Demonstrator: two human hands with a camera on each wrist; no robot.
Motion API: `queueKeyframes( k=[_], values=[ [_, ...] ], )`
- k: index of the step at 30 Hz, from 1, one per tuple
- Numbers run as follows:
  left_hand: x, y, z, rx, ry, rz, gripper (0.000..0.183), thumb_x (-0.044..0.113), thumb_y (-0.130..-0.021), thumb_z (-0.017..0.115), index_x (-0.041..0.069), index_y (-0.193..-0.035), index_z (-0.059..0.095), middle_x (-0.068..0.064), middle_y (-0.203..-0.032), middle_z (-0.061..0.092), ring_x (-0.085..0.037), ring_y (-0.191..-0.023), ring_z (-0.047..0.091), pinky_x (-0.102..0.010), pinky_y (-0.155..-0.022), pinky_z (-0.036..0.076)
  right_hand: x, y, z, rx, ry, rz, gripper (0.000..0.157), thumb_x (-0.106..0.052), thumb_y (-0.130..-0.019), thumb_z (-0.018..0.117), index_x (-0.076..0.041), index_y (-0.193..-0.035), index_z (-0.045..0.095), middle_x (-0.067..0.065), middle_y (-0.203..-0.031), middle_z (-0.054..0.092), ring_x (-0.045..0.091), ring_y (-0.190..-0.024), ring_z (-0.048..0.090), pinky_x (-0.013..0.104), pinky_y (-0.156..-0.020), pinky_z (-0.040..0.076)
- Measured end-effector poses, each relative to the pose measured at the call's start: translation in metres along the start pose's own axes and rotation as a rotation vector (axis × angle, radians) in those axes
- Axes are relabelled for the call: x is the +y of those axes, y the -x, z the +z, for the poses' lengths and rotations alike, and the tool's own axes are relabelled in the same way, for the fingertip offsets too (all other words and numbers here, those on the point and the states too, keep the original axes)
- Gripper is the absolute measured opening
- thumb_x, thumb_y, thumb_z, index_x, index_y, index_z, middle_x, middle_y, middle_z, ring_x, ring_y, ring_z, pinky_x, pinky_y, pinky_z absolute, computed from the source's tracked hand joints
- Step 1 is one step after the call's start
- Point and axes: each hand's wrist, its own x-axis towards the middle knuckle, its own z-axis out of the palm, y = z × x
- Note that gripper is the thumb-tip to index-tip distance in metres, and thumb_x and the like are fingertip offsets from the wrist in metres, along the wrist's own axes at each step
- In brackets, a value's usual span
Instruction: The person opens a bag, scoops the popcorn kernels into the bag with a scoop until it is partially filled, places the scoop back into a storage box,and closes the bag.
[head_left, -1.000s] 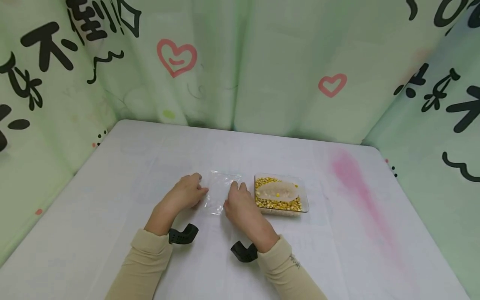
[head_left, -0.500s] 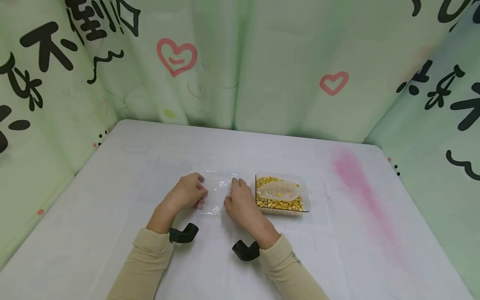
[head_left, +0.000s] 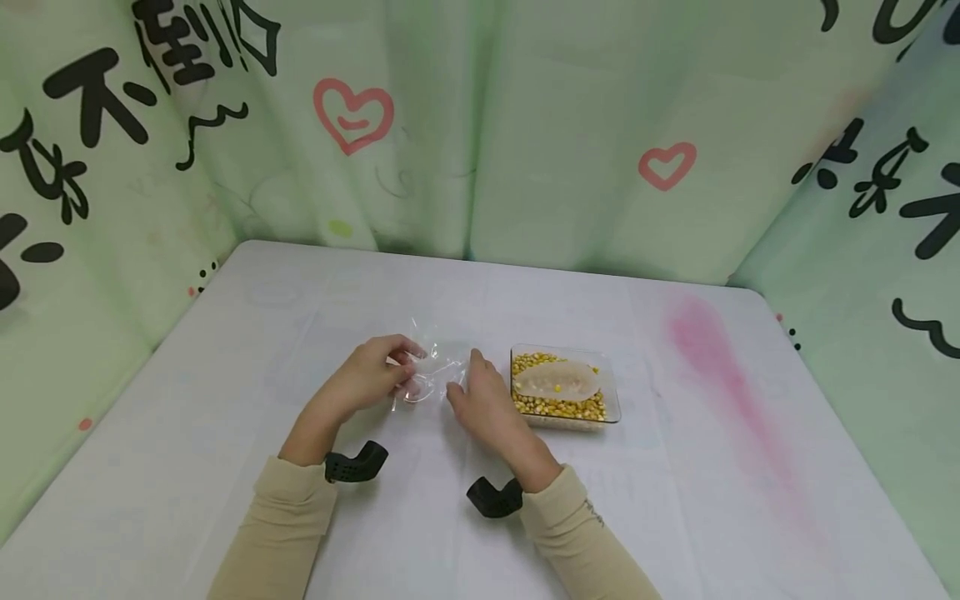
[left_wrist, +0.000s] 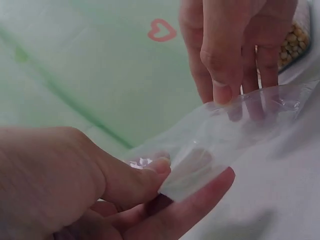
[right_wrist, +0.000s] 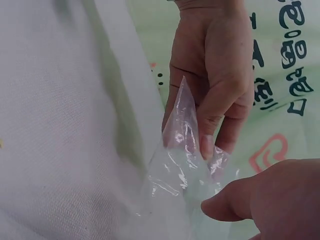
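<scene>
- Between the two hands over the tabletop (head_left: 300, 300) is a clear plastic bag (head_left: 438, 371), crinkled and at least partly raised off the cloth.
- The left hand (head_left: 373, 377) has hold of it, a corner of film nipped between thumb and fingers.
- The right hand (head_left: 483, 407) reaches down to the opposite edge, thumb apart from the fingers in the head view; some fingertips show through the film. I can't tell from here whether they truly pinch it.
- Near the right hand stands a clear container (head_left: 611, 408) of yellow kernels (head_left: 562, 411), with a pale, translucent scoop-like piece (head_left: 557, 382) lying on them.
- To my eye, the step in hand is working the bag's edge, perhaps to part its layers.
- The next move seems to call for a sure right-hand grip on just one layer, with the left holding steady; such thin film could easily slip or cling.
</scene>
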Motion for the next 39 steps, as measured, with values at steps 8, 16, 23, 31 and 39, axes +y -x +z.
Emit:
queueKeyframes(
  k=[8,16,23,31,39],
  values=[
    [0.003,0.005,-0.004,-0.059,0.116,0.047,0.029,-0.005,-0.098,0.052,-0.004,-0.126,0.058,-0.013,-0.099,0.054,-0.016,-0.08,0.069,-0.03,-0.072,0.059,0.003,-0.001,0.0,0.034,-0.147,-0.073,0.062,-0.014,-0.1,0.052,0.012,-0.149,0.024,0.03,-0.135,0.054,0.034,-0.113,0.058,0.047,-0.093,0.05],
    [0.01,0.007,-0.008,-0.061,0.118,0.066,0.028,0.001,-0.1,0.053,-0.004,-0.127,0.057,-0.019,-0.107,0.058,-0.017,-0.084,0.065,-0.03,-0.075,0.059,-0.005,-0.002,-0.007,0.12,-0.353,-0.046,0.062,-0.014,-0.101,0.051,-0.001,-0.154,0.023,0.016,-0.123,0.059,0.025,-0.102,0.063,0.036,-0.081,0.054],
    [0.018,0.011,-0.008,-0.115,0.2,0.111,0.027,0.0,-0.099,0.054,-0.001,-0.126,0.057,-0.02,-0.105,0.055,-0.021,-0.084,0.07,-0.036,-0.077,0.061,-0.007,0.0,-0.022,0.183,-0.594,-0.093,0.058,-0.01,-0.102,0.051,-0.012,-0.154,0.025,0.013,-0.108,0.058,0.022,-0.087,0.069,0.032,-0.084,0.057],
    [0.024,0.015,-0.007,-0.168,0.221,0.16,0.022,0.005,-0.1,0.055,0.0,-0.121,0.058,-0.02,-0.119,0.057,-0.039,-0.1,0.068,-0.037,-0.081,0.06,0.0,0.0,-0.039,0.205,-0.676,-0.138,0.034,-0.005,-0.101,0.054,-0.007,-0.134,0.049,0.017,-0.101,0.064,0.017,-0.083,0.068,0.027,-0.076,0.059],
    [0.025,0.017,-0.009,-0.071,0.261,0.267,0.036,0.03,-0.101,0.057,0.009,-0.13,0.056,-0.015,-0.122,0.061,-0.038,-0.111,0.064,-0.036,-0.084,0.059,0.005,0.005,-0.053,0.117,-0.59,-0.152,0.012,-0.009,-0.1,0.057,-0.005,-0.111,0.061,0.014,-0.098,0.066,0.02,-0.082,0.064,0.025,-0.073,0.057]
  ],
)
